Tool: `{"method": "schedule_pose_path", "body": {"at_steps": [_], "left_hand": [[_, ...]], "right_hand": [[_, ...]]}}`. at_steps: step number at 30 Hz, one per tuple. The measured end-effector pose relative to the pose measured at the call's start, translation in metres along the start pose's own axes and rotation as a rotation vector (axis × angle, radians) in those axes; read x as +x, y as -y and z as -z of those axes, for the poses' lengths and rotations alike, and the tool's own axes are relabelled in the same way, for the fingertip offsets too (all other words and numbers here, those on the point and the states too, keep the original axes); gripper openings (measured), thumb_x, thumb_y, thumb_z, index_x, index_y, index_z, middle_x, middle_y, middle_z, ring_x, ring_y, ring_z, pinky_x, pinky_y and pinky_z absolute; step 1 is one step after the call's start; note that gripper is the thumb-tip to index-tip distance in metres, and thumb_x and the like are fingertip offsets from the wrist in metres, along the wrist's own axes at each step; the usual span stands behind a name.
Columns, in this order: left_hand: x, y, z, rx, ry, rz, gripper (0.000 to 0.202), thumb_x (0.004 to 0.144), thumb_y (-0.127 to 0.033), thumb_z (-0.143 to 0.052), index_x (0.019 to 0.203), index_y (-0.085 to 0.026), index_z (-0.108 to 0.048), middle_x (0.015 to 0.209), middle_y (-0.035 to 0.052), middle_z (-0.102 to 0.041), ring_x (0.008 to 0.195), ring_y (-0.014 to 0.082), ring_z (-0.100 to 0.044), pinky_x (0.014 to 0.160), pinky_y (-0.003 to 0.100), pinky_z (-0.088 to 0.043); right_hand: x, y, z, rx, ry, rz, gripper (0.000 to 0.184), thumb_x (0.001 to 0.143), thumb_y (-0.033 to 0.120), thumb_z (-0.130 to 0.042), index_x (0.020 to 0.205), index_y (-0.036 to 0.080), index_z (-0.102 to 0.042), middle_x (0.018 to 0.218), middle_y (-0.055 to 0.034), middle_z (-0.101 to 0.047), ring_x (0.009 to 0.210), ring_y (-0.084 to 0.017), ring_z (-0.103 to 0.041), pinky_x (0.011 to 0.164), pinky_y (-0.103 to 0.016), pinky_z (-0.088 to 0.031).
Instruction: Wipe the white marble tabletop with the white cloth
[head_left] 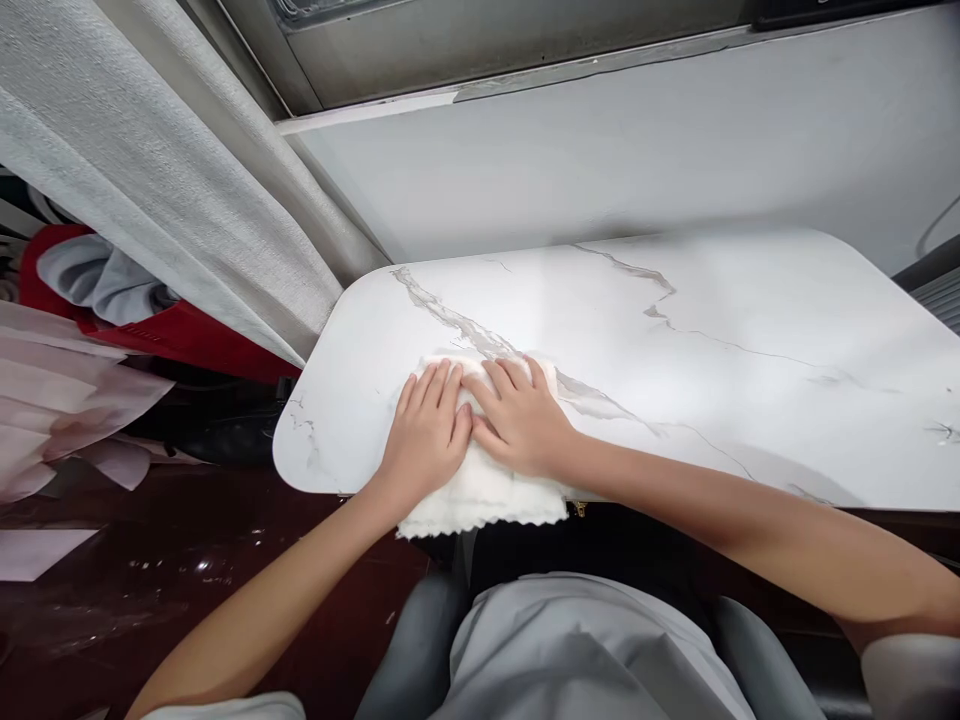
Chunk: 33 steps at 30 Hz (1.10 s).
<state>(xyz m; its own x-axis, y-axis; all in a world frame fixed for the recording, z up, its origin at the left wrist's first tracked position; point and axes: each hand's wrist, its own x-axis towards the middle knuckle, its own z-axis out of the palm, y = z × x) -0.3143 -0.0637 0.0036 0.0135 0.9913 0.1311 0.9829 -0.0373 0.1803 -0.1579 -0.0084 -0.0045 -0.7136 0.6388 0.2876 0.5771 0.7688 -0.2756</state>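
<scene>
While the left hand (426, 432) and right hand (526, 418) lie flat, fingers extended, on a scalloped white cloth (491, 492) overhanging the marble-patterned bench (750, 300) at center frame, even palm pressure should limit bunching.

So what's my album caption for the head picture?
Left hand and right hand on a white cloth overhanging a grey-veined table.

A: ok, seeing the tabletop (720, 330) alright?
B: Yep. White, marble-look, streaked with grey-brown veins, rounded at the visible corners.
A: And on it?
B: A white cloth (487, 490), spread left of middle, poking past the front edge with a wavy hem.
A: Near right corner?
B: Out of frame, so can't really tell tbh.
</scene>
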Motion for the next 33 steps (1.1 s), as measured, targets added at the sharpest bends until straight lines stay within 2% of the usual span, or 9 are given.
{"method": "schedule_pose_path", "body": {"at_steps": [6, 10, 14, 17, 24, 33], "left_hand": [[0.067, 0.026, -0.008, 0.007, -0.090, 0.046, 0.052, 0.095, -0.030, -0.031, 0.141, -0.016, -0.049, 0.152, 0.0103, -0.048, 0.145, 0.0252, -0.037, 0.123, 0.046, -0.023], [0.120, 0.042, -0.013, -0.029, -0.128, 0.007, 0.047, 0.094, -0.028, -0.034, 0.134, -0.016, -0.056, 0.147, 0.0102, -0.054, 0.140, 0.0241, -0.044, 0.120, 0.043, -0.027], [0.163, 0.051, -0.017, -0.056, -0.162, 0.011, 0.043, 0.092, -0.025, -0.038, 0.128, -0.020, -0.060, 0.140, 0.0075, -0.060, 0.133, 0.0248, -0.050, 0.117, 0.042, -0.031], [0.189, 0.056, -0.020, -0.061, -0.171, 0.025, 0.043, 0.093, -0.022, -0.033, 0.125, -0.019, -0.061, 0.134, 0.0086, -0.063, 0.127, 0.0255, -0.054, 0.113, 0.041, -0.035], [0.235, 0.065, -0.028, -0.072, -0.195, 0.005, 0.045, 0.094, -0.021, -0.029, 0.125, -0.019, -0.062, 0.133, 0.0079, -0.065, 0.125, 0.0243, -0.055, 0.112, 0.039, -0.035], [0.271, 0.065, -0.039, -0.036, -0.212, 0.031, 0.044, 0.094, -0.023, -0.029, 0.122, -0.023, -0.064, 0.126, 0.0075, -0.068, 0.120, 0.0266, -0.058, 0.107, 0.041, -0.040]], "right_hand": [[0.064, -0.036, -0.009, 0.031, 0.027, -0.048, 0.045, 0.097, 0.031, -0.037, 0.137, 0.017, -0.052, 0.133, -0.0149, -0.057, 0.123, -0.030, -0.046, 0.112, -0.055, -0.023], [0.104, -0.056, -0.017, -0.017, 0.009, -0.128, 0.045, 0.100, 0.029, -0.031, 0.139, 0.017, -0.051, 0.134, -0.0148, -0.057, 0.128, -0.031, -0.045, 0.113, -0.058, -0.023], [0.146, -0.071, -0.019, -0.011, 0.108, -0.242, 0.048, 0.100, 0.026, -0.028, 0.146, 0.019, -0.043, 0.151, -0.0148, -0.044, 0.144, -0.035, -0.030, 0.112, -0.069, -0.016], [0.174, -0.079, -0.020, 0.011, 0.179, -0.364, 0.050, 0.100, 0.026, -0.027, 0.147, 0.020, -0.040, 0.157, -0.0139, -0.037, 0.148, -0.037, -0.022, 0.112, -0.073, -0.008], [0.195, -0.105, -0.030, 0.029, -0.067, -0.364, 0.045, 0.100, 0.025, -0.026, 0.137, 0.020, -0.051, 0.141, -0.0121, -0.054, 0.137, -0.031, -0.038, 0.116, -0.063, -0.011], [0.210, -0.131, -0.028, -0.001, -0.089, -0.393, 0.043, 0.100, 0.023, -0.027, 0.131, 0.023, -0.056, 0.135, -0.0097, -0.058, 0.129, -0.028, -0.044, 0.115, -0.058, -0.018]]}}
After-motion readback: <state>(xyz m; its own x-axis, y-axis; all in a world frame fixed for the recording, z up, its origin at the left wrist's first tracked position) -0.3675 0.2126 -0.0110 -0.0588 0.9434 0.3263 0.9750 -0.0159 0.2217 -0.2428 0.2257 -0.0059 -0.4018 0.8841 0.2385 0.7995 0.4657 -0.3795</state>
